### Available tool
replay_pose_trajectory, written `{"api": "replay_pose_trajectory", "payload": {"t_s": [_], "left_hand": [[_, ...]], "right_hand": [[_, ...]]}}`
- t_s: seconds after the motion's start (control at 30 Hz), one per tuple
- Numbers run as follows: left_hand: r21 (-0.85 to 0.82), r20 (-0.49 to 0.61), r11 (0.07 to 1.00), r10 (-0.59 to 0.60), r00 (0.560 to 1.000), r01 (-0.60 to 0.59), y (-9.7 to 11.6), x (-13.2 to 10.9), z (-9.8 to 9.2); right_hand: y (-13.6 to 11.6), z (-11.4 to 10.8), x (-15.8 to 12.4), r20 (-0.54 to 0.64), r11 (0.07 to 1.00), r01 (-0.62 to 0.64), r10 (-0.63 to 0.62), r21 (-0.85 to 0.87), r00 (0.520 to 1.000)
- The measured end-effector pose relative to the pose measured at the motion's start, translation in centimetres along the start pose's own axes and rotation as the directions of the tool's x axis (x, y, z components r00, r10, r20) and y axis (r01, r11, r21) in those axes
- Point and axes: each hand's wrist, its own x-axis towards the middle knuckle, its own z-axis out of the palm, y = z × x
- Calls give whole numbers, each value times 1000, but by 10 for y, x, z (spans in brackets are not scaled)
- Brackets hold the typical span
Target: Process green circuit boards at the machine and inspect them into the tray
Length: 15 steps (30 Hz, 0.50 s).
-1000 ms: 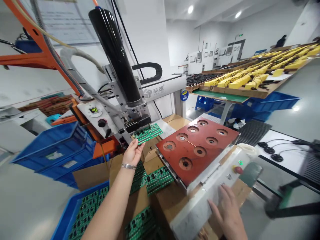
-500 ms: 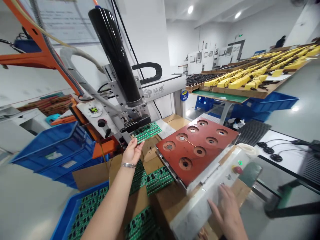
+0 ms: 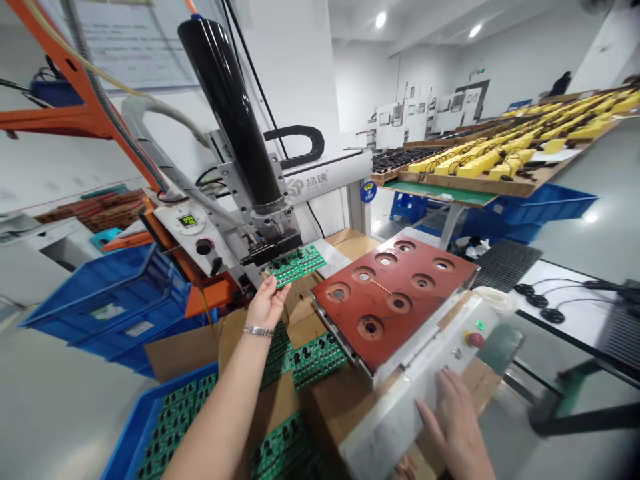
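White walls (image 3: 300, 73) surround you, and two round ceiling lights (image 3: 381, 18) glow far ahead. To your right the grey floor (image 3: 590, 233) shines. A long desk (image 3: 440, 194) runs along that side, with blue crates (image 3: 550, 203) beneath it. White cabinets (image 3: 435, 113) line the far wall. Blue bins (image 3: 110, 293) sit on your left.

The left hand (image 3: 267, 303) is barely easing the green rectangular circuit board panel (image 3: 296, 265) rightward beneath the glossy black cylinder (image 3: 235, 113).
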Motion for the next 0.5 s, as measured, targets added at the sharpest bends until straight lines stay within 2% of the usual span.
{"api": "replay_pose_trajectory", "payload": {"t_s": [0.5], "left_hand": [[-10,-10,1000,1,1000,-1,3,-1,-4]], "right_hand": [[-2,-1,0,-5,1000,3,-3,-2,1000]]}}
